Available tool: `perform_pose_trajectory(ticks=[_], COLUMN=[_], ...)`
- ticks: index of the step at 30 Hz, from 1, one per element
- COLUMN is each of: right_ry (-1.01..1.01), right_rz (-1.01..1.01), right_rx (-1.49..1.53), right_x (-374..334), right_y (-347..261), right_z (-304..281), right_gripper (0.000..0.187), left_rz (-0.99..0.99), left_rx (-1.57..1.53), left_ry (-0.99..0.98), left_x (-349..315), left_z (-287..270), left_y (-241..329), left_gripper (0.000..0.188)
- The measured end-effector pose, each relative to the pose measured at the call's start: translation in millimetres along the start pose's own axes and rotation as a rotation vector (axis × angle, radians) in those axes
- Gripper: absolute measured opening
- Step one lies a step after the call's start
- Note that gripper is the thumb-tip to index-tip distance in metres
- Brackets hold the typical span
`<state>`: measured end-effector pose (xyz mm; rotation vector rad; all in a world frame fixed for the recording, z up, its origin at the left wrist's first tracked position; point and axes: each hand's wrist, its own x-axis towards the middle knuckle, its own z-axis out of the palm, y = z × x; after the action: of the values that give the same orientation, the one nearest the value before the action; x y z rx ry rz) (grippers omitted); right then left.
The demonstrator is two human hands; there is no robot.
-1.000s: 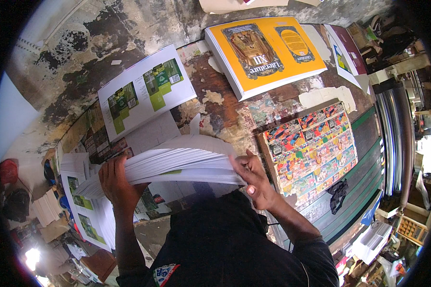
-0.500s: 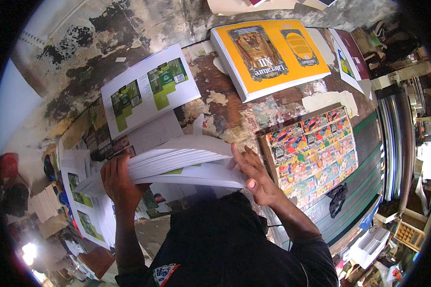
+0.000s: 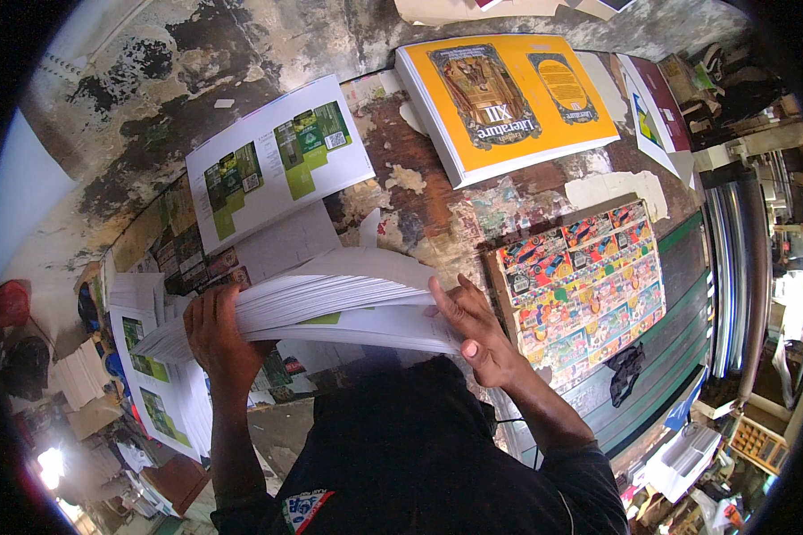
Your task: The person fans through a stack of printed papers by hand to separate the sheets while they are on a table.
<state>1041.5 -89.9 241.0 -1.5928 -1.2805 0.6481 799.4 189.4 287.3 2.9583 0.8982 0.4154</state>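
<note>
A thick stack of white printed sheets (image 3: 348, 278) bows between my two hands above the worktable. My left hand (image 3: 219, 332) is closed around the stack's left end. At the other end, my right hand (image 3: 476, 328) has its fingers spread, with the fingertips touching the sheet edges and the thumb up. A gap in the stack's right half shows a green-printed sheet (image 3: 366, 323). Just beyond lies a white sheet with green printed blocks (image 3: 277, 160). Left of my left hand stands another pile of green-and-white sheets (image 3: 161, 388).
Farther back rests a tall stack of yellow covers (image 3: 526, 98). To the right is a board covered with colourful pictures (image 3: 589, 281), beside green slats (image 3: 678, 294) bearing a black rag (image 3: 627, 374). The table (image 3: 410, 209) has peeling, stained paint. Shelves and paper piles line the right.
Almost nothing differs. The view has shifted slightly, and both hands keep their places on the stack of sheets.
</note>
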Motion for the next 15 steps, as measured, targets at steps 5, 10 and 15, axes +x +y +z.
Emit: perform_pose_trajectory(ticks=[5, 10, 15], right_ry=[-0.014, -0.017, -0.006], right_rz=[0.015, 0.011, 0.009], right_rx=[0.005, 0.01, 0.004], right_x=[-2.1, -1.8, -2.9], right_y=[0.3, -1.0, 0.2], right_z=[-1.0, -2.2, -1.9], right_gripper=[0.079, 0.08, 0.08], left_rz=[-0.025, -0.038, -0.044], left_rx=[0.022, 0.01, 0.007], left_ry=[-0.014, -0.019, -0.036], left_x=[-2.2, -3.7, -3.4], left_z=[2.0, 3.3, 3.2], left_y=[-0.4, -3.1, -1.2], left_gripper=[0.08, 0.08, 0.079])
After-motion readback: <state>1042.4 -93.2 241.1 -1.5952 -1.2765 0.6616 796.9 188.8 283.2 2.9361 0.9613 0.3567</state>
